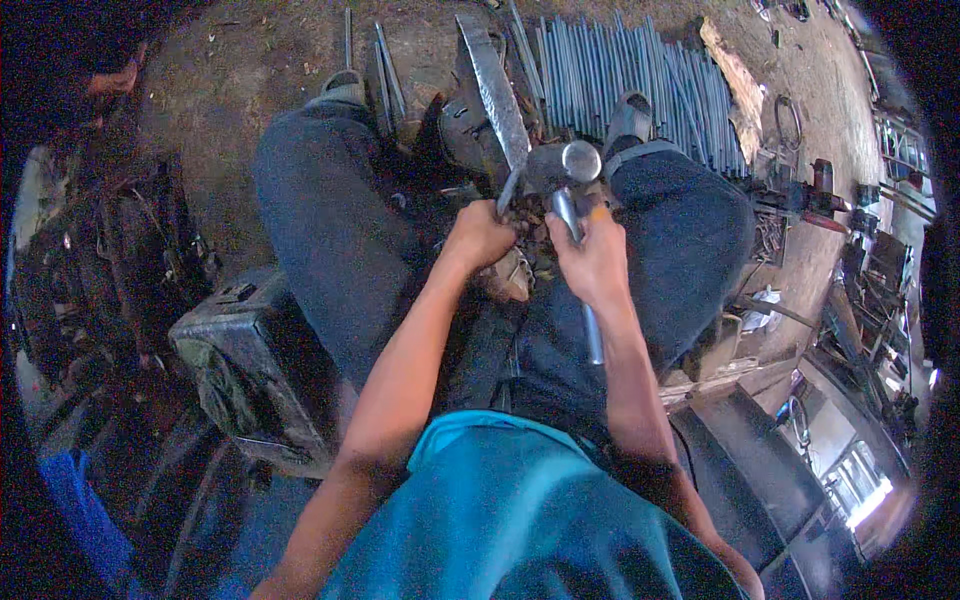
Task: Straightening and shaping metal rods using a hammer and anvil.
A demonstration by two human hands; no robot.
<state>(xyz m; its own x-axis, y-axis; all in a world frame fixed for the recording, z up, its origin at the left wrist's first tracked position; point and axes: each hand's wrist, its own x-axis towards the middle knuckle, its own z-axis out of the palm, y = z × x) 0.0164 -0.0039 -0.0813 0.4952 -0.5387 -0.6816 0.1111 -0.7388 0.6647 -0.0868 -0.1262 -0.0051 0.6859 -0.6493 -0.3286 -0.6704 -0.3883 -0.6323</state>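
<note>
My left hand (478, 238) is closed around the narrow tang of a long, hammered-looking metal blade (493, 90). The blade points away from me and slants left, with its wide end farthest off. In my right hand (594, 258) is a hammer (580, 160), gripped by its shiny metal handle, whose lower end sticks out below the fist. The heavy round-faced hammer head is beside the blade's near end; whether they touch I cannot tell. Under the blade and between my feet is a dark metal block (462, 135), partly hidden by blade and hammer.
Many metal rods (630, 85) lie side by side beyond my right foot, with a strip of bark-like wood (735, 85) at their right. A few loose rods (388, 75) lie ahead. A worn dark box (255, 350) stands left of my leg. Tools and scrap (820, 205) lie right.
</note>
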